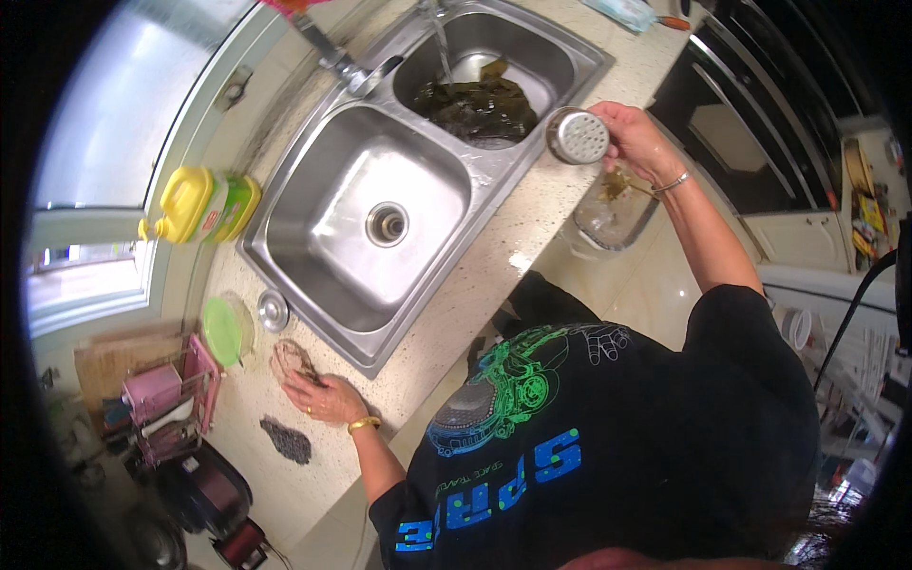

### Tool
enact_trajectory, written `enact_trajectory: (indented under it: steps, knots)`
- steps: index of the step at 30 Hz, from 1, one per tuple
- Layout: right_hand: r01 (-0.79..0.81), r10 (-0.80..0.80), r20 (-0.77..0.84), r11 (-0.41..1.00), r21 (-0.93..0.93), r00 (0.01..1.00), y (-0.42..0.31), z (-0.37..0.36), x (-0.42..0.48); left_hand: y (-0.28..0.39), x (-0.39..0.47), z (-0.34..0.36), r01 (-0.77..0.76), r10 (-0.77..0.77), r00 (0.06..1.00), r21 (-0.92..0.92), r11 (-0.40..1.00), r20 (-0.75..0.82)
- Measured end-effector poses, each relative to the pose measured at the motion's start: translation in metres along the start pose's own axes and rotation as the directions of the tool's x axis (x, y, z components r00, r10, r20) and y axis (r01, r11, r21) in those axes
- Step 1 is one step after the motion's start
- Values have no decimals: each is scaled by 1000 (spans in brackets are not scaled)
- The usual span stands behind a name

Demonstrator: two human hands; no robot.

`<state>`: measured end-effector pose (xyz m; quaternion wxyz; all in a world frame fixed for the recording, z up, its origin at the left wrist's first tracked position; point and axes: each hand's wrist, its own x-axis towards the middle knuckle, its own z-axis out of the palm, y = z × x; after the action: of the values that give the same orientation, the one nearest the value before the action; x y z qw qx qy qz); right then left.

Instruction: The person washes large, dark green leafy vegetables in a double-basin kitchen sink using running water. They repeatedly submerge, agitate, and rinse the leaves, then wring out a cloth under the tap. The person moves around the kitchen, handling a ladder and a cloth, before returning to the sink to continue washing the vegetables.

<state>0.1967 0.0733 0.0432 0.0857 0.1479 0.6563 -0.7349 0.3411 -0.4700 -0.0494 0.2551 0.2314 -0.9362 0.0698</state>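
Note:
My right hand [630, 141] holds a perforated metal sink strainer basket [581, 135] over the counter's front edge, its holed face towards me. My left hand [326, 400] is on a crumpled brownish cloth [288, 358] on the counter, its fingers curled over it. Dark green leaves [491, 107] lie in the far basin [556, 53] under a stream of water [442, 46] from the faucet [349, 71]. The near basin [320, 285] has an open drain [387, 224] at its bottom.
Beside the sink stand a yellow detergent jug [192, 206], a metal drain stopper [273, 311] and a green-lidded container [224, 330]. A dark scouring pad [286, 439] lies near a pink rack [206, 385]. A lined waste bin [616, 221] stands below my right hand.

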Motion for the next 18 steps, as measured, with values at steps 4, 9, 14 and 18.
enact_trajectory:
  steps: [4,9,14,18]
  knots:
    - [34,30,334,982,-185,942,1,73,34,-1,1,1,43,-43,999,-27,999,8]
    - [308,140,651,795,-523,746,52,185,86,-5,2,7,64,-64,998,1,998,11]
    - [713,151,771,302,-632,619,151,270,136,-6,3,9,98,-98,994,-6,995,50]
    - [770,258,768,117,-628,587,206,310,156,-6,3,5,130,-131,989,9,991,63]
